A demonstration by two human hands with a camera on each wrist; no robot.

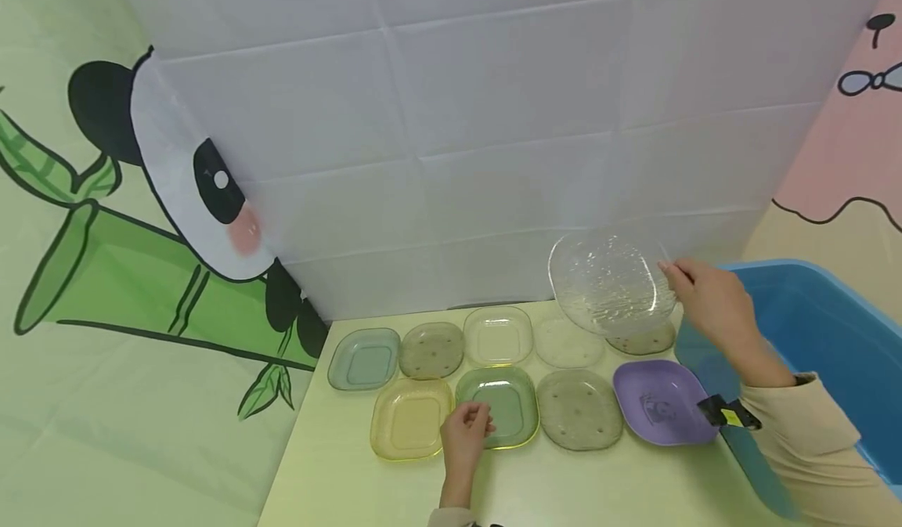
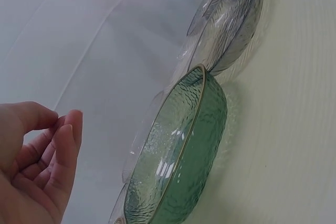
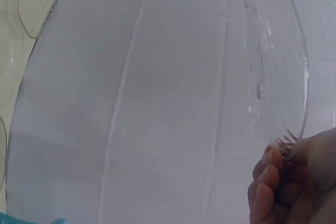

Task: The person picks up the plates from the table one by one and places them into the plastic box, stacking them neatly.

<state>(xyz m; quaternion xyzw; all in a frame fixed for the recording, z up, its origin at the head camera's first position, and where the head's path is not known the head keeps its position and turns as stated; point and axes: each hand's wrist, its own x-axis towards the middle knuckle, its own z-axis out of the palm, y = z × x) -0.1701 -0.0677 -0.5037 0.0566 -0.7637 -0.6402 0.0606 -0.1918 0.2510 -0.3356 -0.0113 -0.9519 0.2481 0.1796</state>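
Note:
My right hand holds a clear textured plate by its right edge, raised above the back row of plates. In the right wrist view, thumb and fingers pinch the rim of that plate. My left hand hovers over the front of a green plate, its fingers loosely bent and nothing in them. A gap shows between this hand and the green plate in the left wrist view. Left of it lies a yellow plate; to the right are a grey plate and a purple plate.
The back row holds a bluish plate, a grey patterned plate, a pale clear plate and others partly behind the raised plate. A large blue tub stands at the right. A white cloth hangs behind the table.

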